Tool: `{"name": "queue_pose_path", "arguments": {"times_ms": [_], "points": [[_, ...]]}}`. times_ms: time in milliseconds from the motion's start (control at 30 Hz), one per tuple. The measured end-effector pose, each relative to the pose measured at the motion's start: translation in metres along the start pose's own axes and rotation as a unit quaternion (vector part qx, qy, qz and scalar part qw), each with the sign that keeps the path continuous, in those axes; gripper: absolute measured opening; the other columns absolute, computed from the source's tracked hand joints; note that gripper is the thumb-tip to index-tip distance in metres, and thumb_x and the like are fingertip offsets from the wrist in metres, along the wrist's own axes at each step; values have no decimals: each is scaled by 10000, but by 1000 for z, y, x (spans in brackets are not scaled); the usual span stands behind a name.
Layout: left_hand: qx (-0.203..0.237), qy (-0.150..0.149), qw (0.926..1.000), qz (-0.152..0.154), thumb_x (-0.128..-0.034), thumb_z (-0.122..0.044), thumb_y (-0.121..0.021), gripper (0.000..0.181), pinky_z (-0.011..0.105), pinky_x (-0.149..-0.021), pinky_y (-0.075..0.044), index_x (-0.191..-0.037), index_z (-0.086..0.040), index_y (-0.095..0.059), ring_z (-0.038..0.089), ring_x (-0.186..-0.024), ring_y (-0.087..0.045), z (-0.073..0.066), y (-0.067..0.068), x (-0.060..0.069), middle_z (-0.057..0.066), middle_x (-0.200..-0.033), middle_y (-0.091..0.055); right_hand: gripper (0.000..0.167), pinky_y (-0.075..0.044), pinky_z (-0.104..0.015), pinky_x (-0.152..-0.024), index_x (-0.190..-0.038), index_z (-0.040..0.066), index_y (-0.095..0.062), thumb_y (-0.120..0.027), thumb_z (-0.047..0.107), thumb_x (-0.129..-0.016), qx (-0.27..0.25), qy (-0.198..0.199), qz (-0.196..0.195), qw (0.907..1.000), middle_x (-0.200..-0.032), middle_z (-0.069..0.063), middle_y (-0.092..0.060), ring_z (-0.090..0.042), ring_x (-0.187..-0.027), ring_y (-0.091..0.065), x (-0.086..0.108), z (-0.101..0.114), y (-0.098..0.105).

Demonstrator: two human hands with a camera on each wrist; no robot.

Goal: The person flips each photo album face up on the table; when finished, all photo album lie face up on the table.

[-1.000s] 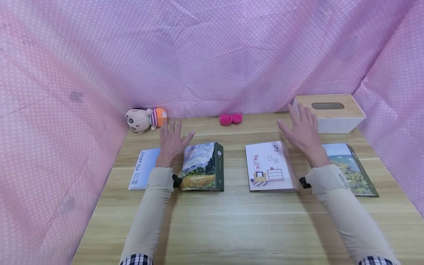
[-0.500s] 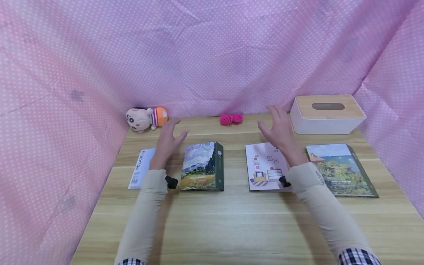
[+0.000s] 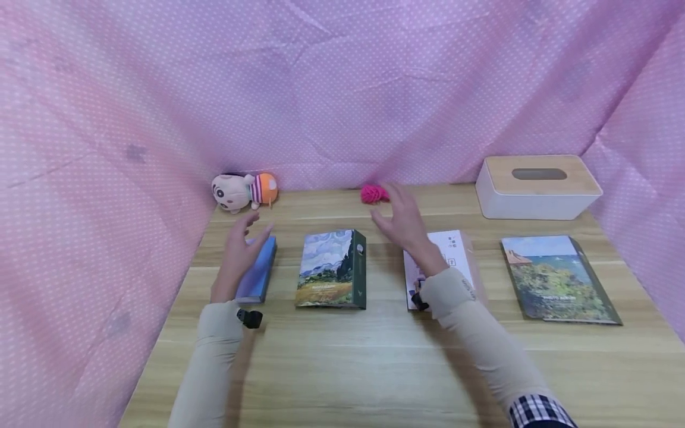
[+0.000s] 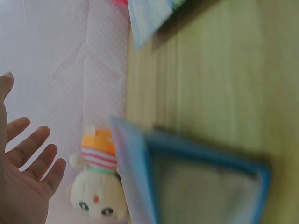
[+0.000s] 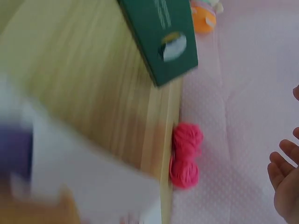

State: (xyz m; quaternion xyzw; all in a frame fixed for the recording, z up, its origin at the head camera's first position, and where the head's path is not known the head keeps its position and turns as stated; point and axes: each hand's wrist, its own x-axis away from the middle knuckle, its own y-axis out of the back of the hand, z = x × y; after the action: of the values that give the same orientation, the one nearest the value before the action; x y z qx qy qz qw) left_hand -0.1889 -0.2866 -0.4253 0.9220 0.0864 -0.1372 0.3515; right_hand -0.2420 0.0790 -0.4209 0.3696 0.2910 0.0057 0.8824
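Note:
Four would be too many to count, so I see several albums lying in a row on the wooden table. Above the blue album (image 3: 264,270) at the left hovers my left hand (image 3: 238,252), fingers apart and slightly bent, holding nothing; it hides much of the cover. Beside it lies a photo album (image 3: 326,267) with a painted landscape and dark green spine. My right hand (image 3: 404,223) hangs in the air with relaxed fingers, its wrist over a white album (image 3: 455,252). Farther right lies another album with a coastal painting (image 3: 559,279).
At the back stand a plush doll (image 3: 245,191), pink yarn (image 3: 373,194) partly behind my right fingers, and a white tissue box with a wooden lid (image 3: 537,187). A pink dotted cloth (image 3: 342,89) closes off the back and sides of the table (image 3: 342,368).
My right hand has moved left, from beside the tissue box to near the yarn. The left hand has drifted left and nearer, uncovering the blue album's right side. The albums stay put.

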Motion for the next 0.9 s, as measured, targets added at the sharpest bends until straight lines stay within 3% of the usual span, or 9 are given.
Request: {"name": "queue_pose_path", "arguments": {"times_ms": [267, 433, 633, 900], "points": [[-271, 487, 9984, 48, -944, -397, -577, 599, 555, -1052, -359, -1397, -31, -439, 375, -1293, -416, 22, 21, 26, 200, -1380, -486, 628, -308, -438, -1130, -1411, 45, -418, -638, 285, -875, -332, 292, 351, 9984, -1406, -145, -471, -297, -1325, -407, 3, 39, -42], [-382, 809, 9960, 70, -959, -410, -545, 600, 564, -1059, -351, -1415, -41, -420, 394, -1306, -407, 38, 32, 35, 202, -1396, -477, 648, -316, -407, -1131, -1436, 68, -384, -626, 312, -886, -538, 172, 715, 9958, -1434, -111, -441, -260, -1335, -395, 8, 67, -66], [-230, 1121, 9934, -38, -976, -363, -528, 563, 572, -1044, -367, -1418, -32, -419, 433, -1288, -423, 57, 46, 44, 222, -1394, -474, 726, -285, -410, -1150, -1491, 98, -284, -625, 326, -892, -1002, -337, 1317, 9856, -1503, -97, -355, -255, -1386, -333, 15, 100, -94], [-339, 1868, 9791, 727, -975, -497, -445, 675, 566, -1064, -345, -1463, -42, -350, 417, -1296, -419, 74, 59, 54, 228, -1429, -435, 772, -276, -379, -1158, -1533, 115, -170, -596, 326, -925, -1354, -850, 2153, 9634, -1553, -88, -284, -233, -1421, -291, 42, 147, -145]]}}
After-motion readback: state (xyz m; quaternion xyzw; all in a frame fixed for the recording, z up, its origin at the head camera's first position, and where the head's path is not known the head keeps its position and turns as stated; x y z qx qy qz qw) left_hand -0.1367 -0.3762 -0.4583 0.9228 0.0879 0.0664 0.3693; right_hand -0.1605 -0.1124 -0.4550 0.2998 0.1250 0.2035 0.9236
